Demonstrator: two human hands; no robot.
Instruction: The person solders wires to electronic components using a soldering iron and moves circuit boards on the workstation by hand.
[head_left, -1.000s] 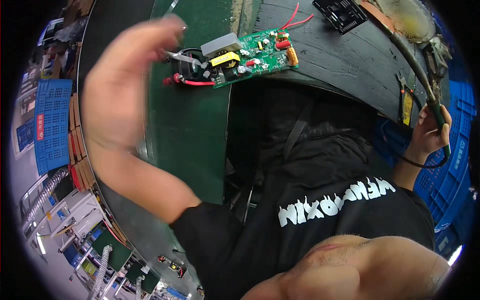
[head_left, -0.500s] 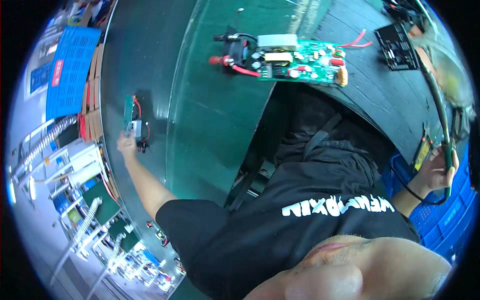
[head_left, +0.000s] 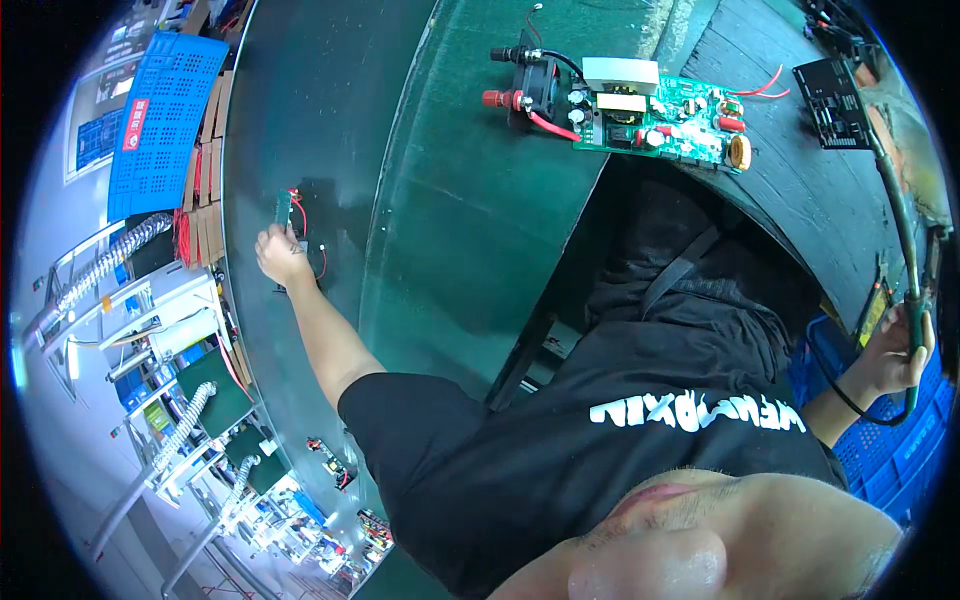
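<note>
My left hand (head_left: 281,254) is stretched far out to the left over a dark green conveyor belt (head_left: 330,120). It grips a small green circuit board (head_left: 284,208) with thin red wires, held on edge. My right hand (head_left: 893,352) is at the right edge, closed around a dark green cable (head_left: 900,230) that runs up along the bench. A larger green circuit board (head_left: 655,115) with a black fan, red terminals and a white block lies on the green bench top ahead of me, touched by neither hand.
A black flat part (head_left: 832,100) lies on the dark mat at the far right. Blue crates (head_left: 160,110) and stacked brown trays stand left of the belt. A blue bin (head_left: 880,450) sits low at the right. Metal racks and ducts fill the lower left.
My left arm swung from close in front of the camera out to the left and reached the small board on the belt. The view shifted. My right hand stayed on the cable.
</note>
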